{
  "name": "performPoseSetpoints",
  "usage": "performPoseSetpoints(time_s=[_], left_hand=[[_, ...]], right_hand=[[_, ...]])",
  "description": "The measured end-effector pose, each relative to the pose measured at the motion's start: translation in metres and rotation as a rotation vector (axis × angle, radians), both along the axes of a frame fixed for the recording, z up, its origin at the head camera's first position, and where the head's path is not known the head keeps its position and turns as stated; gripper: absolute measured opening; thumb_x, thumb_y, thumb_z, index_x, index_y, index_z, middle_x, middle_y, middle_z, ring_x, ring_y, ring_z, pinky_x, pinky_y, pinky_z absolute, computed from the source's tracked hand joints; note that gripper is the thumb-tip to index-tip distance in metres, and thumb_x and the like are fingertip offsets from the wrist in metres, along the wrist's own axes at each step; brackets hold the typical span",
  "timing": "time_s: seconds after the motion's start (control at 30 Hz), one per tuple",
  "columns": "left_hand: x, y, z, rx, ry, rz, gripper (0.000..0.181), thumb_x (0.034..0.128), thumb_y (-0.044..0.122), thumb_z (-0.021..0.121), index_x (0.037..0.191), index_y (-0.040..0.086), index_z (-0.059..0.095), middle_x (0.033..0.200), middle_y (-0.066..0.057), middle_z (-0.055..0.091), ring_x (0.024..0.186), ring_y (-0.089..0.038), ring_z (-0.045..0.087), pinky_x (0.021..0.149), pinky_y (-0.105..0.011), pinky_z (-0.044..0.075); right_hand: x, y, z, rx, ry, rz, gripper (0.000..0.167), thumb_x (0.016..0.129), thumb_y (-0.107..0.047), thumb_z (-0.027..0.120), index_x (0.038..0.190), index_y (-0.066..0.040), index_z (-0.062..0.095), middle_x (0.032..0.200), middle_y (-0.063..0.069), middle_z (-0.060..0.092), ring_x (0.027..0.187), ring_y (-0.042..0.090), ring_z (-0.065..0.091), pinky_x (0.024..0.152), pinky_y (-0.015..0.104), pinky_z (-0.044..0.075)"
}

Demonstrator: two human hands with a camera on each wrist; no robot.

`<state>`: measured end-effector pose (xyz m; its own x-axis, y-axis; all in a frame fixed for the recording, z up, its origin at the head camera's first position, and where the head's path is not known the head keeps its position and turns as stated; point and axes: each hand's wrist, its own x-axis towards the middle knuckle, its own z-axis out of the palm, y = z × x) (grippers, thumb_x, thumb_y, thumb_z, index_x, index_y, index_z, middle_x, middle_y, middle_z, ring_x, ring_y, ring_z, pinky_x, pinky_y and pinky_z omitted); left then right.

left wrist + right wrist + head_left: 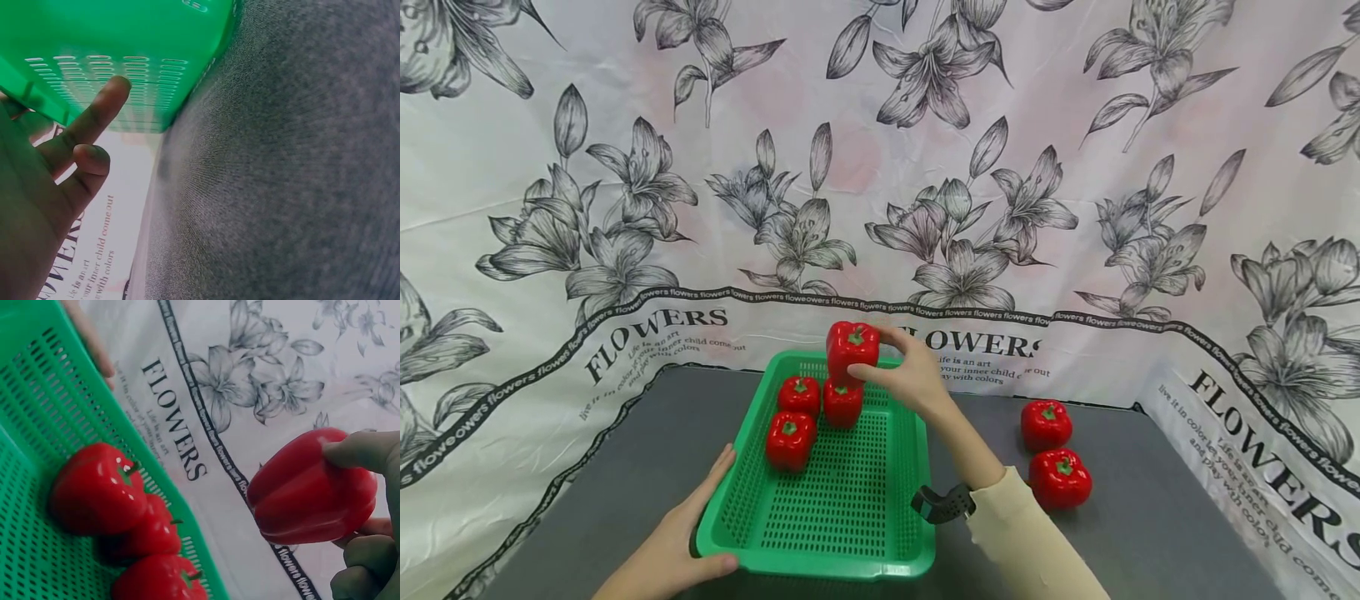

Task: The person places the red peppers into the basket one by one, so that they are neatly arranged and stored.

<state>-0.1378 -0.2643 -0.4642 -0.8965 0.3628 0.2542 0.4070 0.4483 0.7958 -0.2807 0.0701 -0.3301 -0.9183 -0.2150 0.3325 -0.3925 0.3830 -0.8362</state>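
Note:
My right hand grips a red bell pepper, thumb on one side and fingers on the other. It is held up above the far part of a green plastic basket. Inside the basket stand three more red bell peppers: one at the left, one behind it and one partly hidden below the held pepper. At the basket's near left corner is my left hand, its thumb at the front rim. In the left wrist view, loosely extended fingers lie against the perforated outer wall.
To the right of the basket, two red bell peppers, one farther and one nearer, stand on the dark grey tabletop. A white cloth printed with flowers and lettering hangs behind and along the sides.

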Motion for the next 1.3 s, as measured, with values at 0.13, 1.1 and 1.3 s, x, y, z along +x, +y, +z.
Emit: performPoseSetpoints(time_s=[0.13,1.1,1.3], left_hand=[[0.001,0.000,-0.002,-0.037,0.032,0.018,0.101,0.0958,0.033,0.075,0.173,0.031,0.010,0.179,-0.009,0.011,0.148,0.020,0.011,0.108,-0.030,0.043],[-0.002,-0.001,-0.003,0.009,-0.011,0.005,0.102,0.0941,0.028,0.076,0.173,0.032,0.010,0.179,-0.004,0.007,0.147,0.020,0.012,0.108,-0.024,0.042],[-0.002,-0.002,-0.004,0.013,0.001,-0.001,0.102,0.0944,0.028,0.076,0.173,0.031,0.010,0.179,-0.007,0.007,0.148,0.019,0.013,0.108,-0.024,0.042]], right_hand=[[-0.002,-0.011,-0.011,0.018,-0.052,-0.014,0.071,0.083,-0.030,0.088,0.147,-0.013,0.063,0.142,0.007,0.068,0.141,0.032,0.053,0.115,0.067,0.036],[0.003,-0.022,-0.062,0.420,-0.235,0.057,0.071,0.074,-0.023,0.095,0.134,0.001,0.066,0.131,0.018,0.071,0.121,0.036,0.065,0.097,0.052,0.056],[0.004,-0.028,-0.071,0.401,-0.262,0.035,0.070,0.073,-0.023,0.097,0.132,0.001,0.066,0.131,0.019,0.071,0.120,0.037,0.065,0.094,0.052,0.057]])
